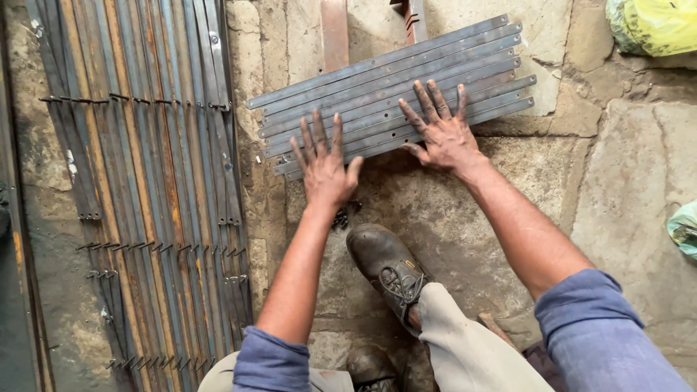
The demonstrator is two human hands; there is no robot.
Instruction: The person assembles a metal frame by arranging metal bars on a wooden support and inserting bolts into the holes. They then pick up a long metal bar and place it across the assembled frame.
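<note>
Steel strips, about nine; two hands flat.

Soft, even daylight falls from above on the stone floor, casting only faint shadows under the hands. The metal strips carry a dull sheen (no harsh glare). Focus holds sharp throughout; edges bow slightly.

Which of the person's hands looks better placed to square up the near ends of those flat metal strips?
Probably the left hand: it lies flat near the uneven near ends of the metal strips, while the right hand presses mid-length.
</note>
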